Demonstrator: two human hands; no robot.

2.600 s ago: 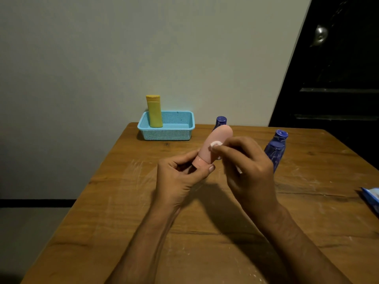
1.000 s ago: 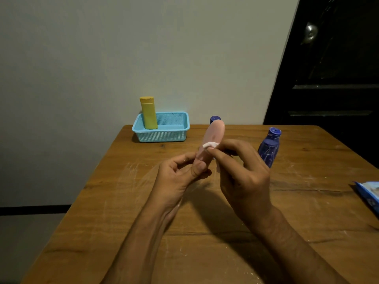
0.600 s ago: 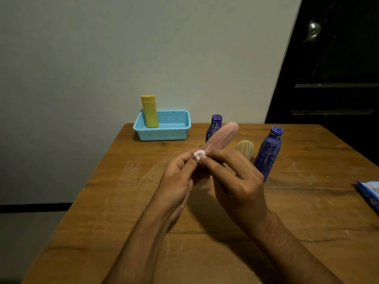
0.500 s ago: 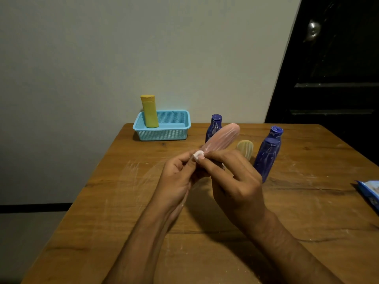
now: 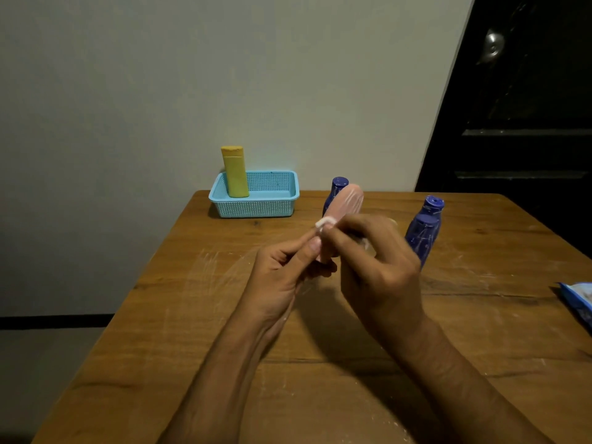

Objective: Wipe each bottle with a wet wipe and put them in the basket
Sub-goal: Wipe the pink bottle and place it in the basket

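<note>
Wiping step: left hand [image 5: 282, 270] grips the pink bottle [image 5: 344, 213] above the tabletop [image 5: 192, 315]; right hand [image 5: 378, 267] pinches the wipe [image 5: 325, 223] against it. Next, likely, carry it to the far-left basket [image 5: 256, 203].

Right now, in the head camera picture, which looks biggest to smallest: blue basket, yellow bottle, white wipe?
1. Blue basket
2. Yellow bottle
3. White wipe, mostly hidden by fingers, so unsure.
</note>
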